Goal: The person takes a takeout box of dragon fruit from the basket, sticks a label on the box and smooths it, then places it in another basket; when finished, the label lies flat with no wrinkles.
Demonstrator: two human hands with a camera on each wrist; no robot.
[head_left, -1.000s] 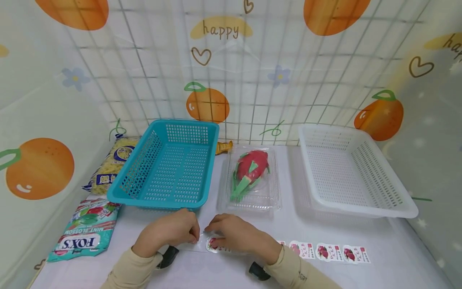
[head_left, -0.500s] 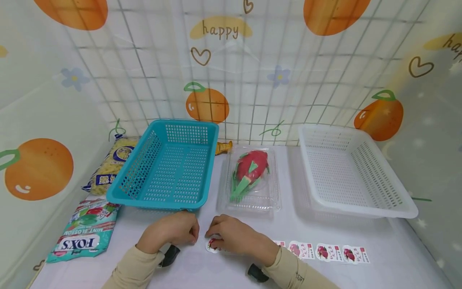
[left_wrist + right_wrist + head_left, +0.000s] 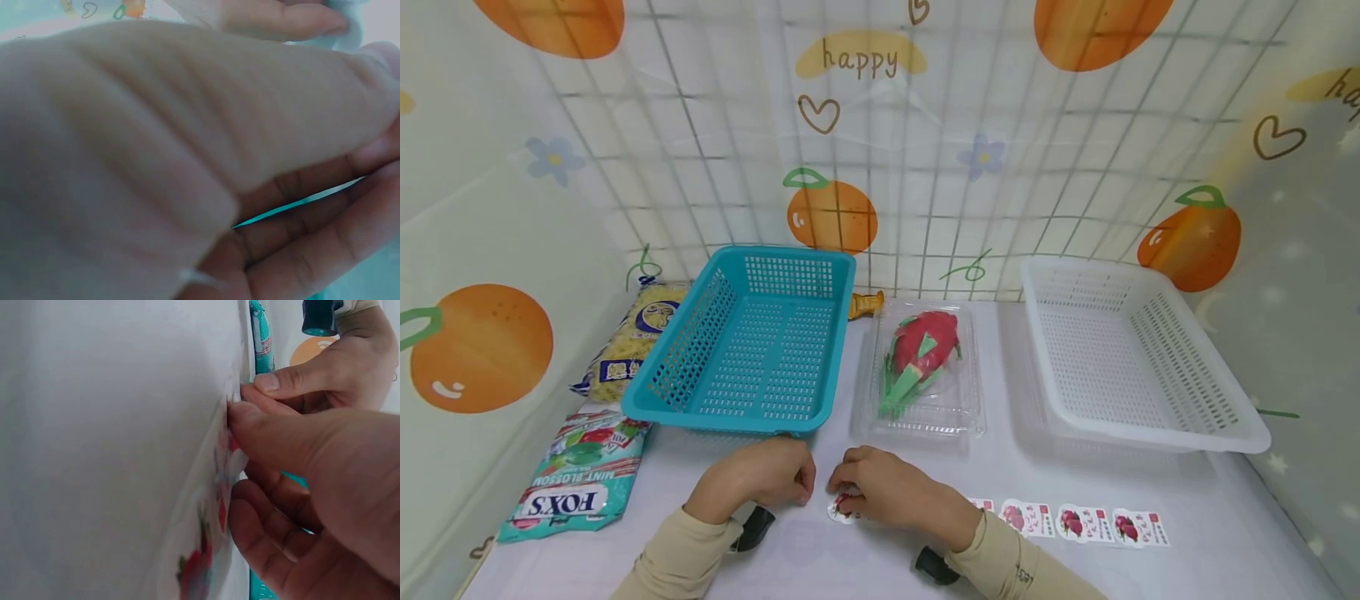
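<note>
A strip of dragon fruit stickers (image 3: 1082,525) lies along the front of the white table, partly hidden under my right arm. My right hand (image 3: 895,487) is at its left part; in the right wrist view the thumb (image 3: 247,422) presses a sticker (image 3: 222,462) and the fingers curl behind the strip. My left hand (image 3: 767,473), just left of it, pinches the strip's clear end between thumb and forefinger, though that end is hardly visible. Behind the hands a clear lidded box (image 3: 962,408) holds a red dragon fruit (image 3: 928,337) with green scales.
A teal basket (image 3: 827,392) stands behind my left hand, and a white basket (image 3: 1150,437) at the right. Left of the teal one lie a mint candy bag (image 3: 580,475) and a yellow pasta bag (image 3: 640,333). A small golden packet (image 3: 867,305) shows beside the clear box.
Both hands stay nearly in place. The clear strip end seen between them one second ago is hardly visible now. Baskets and box have not moved.
</note>
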